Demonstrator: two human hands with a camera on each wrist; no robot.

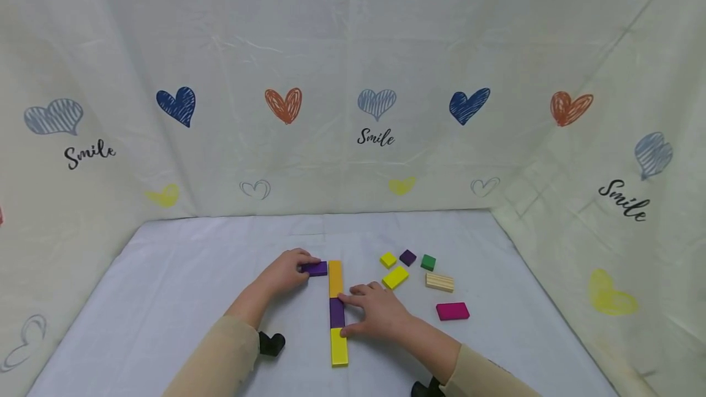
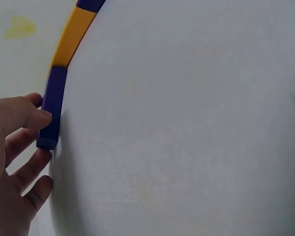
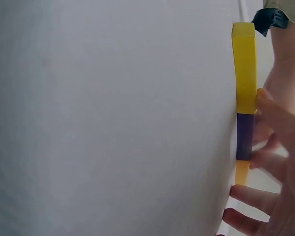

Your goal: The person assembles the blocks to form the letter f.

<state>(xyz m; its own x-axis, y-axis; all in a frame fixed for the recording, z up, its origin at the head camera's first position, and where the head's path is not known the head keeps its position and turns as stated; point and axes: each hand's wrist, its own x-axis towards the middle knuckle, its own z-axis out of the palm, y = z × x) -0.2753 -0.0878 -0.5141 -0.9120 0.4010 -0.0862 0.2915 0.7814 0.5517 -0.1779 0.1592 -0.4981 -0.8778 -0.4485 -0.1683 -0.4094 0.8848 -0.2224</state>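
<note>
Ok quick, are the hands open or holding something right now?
Left hand: closed, holding a purple block.
Right hand: open, its thumb against the yellow block in the row.

Free cloth (image 1: pixel 165 299) at left, 3-block column (image 1: pixel 337 314) barring the middle, 6 loose blocks (image 1: pixel 439 282) at right

On the white-covered bench (image 1: pixel 160 280), a line runs far to near: orange oblong block (image 1: pixel 336 277), middle purple block (image 1: pixel 336 314), yellow oblong block (image 1: pixel 339 351). Another purple oblong block (image 1: pixel 318 270) lies just left of its far end. Over on the right, the green block (image 1: pixel 428 263) sits far, the plain wooden block (image 1: pixel 439 282) nearer, the pink oblong block (image 1: pixel 453 311) nearest.
</note>
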